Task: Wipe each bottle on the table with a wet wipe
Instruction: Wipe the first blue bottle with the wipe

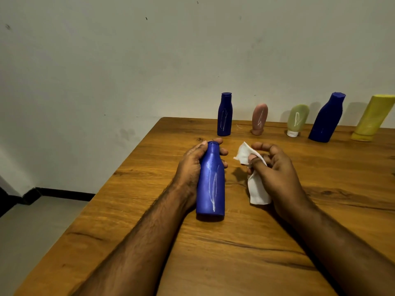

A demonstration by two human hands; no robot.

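Beside the blue bottle (210,180) gripped by the left hand (192,165), the right hand (275,176) clutches a wet wipe (254,178), seemingly poised to rub off its white streak.

Scene is dimly, warmly lit. Soft shadows are cast on the wall (128,60) behind the far bottles (327,118). Wide-angle distortion is noted at the edges: right-hand bottles appear tilted. Focus is mildly soft throughout.

Blue bottle (210,182), white streak down its side, held above the tabletop (149,210). Crumpled white wet wipe (255,178) just beside it. Upright along the far edge: blue bottle (224,115), pink tube (259,119), green tube (297,120), dark blue bottle (327,118), yellow tube (373,118).
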